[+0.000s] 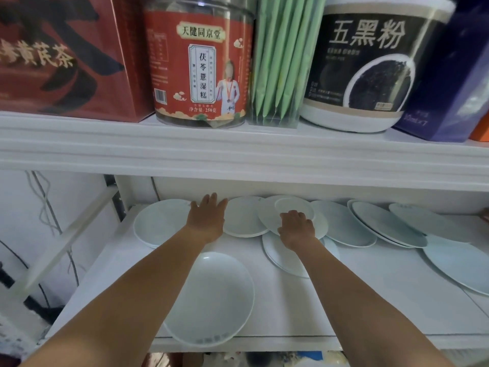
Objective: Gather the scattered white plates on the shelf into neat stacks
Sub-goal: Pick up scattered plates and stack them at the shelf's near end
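on the lower shelf (127, 274), far left, a flat white plate (156, 221). next, left hand (209, 218), palm down, fingers straight and slightly apart, reaching over the gap between that plate and a middle plate (243, 221); contact impossible to tell. nearer the front edge, partly under the left forearm, a large front plate (219, 300). further right, right hand (297, 226), fingers curled and clamped on the near rim of a tilted plate (267, 215) carrying a small plate (293, 206), above a low plate (283, 256). rightward, overlapping plates (383, 226) along the back, then a big plate (457, 263) at far right. above, red jar (201, 67) and black tub (370, 62).
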